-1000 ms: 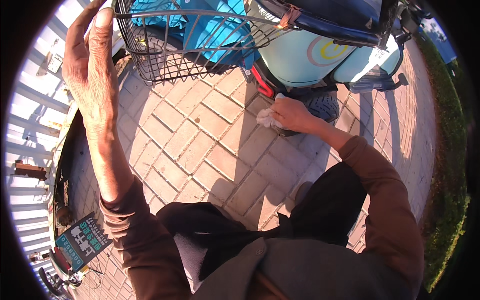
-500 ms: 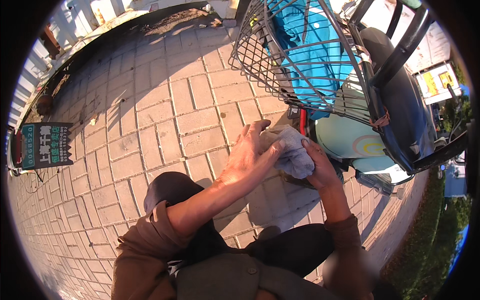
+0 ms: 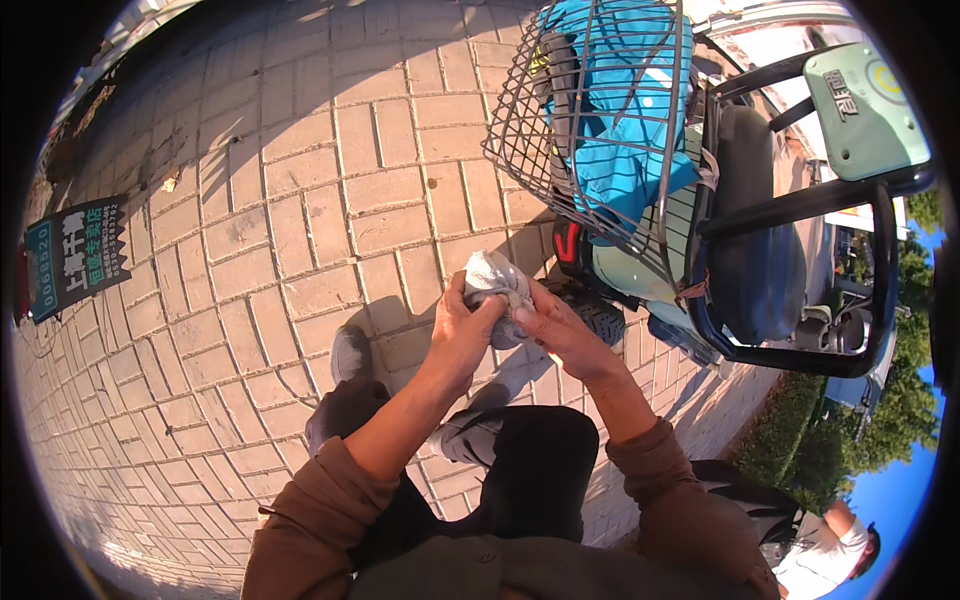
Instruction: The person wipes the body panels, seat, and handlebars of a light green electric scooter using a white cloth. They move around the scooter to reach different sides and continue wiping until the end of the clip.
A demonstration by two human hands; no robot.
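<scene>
Between both hands I hold a bunched grey-white cloth point(image 3: 492, 276), just in front of my knees and above the brick paving. My left hand point(image 3: 462, 330) grips its left side, thumb pressed on the front. On the other side my right hand point(image 3: 560, 328) is closed round the lower right of the bundle, its thumb near the left one. The two hands almost touch. Beyond them, to the right, stands a pale green scooter point(image 3: 640, 272) with a red tail light point(image 3: 567, 243). Its wire basket point(image 3: 515, 130) holds a bright blue garment point(image 3: 620, 110).
A black seat point(image 3: 750, 250) and black frame bars with a green backrest point(image 3: 865, 110) rise at the right. The rear tyre point(image 3: 603, 320) is close to my right hand. A dark printed sign point(image 3: 80, 260) lies far left. Another person point(image 3: 825, 550) is at lower right.
Both hands have drawn back to the left with the cloth, which is now bunched tighter. My view has turned, showing more of the scooter and another person at lower right.
</scene>
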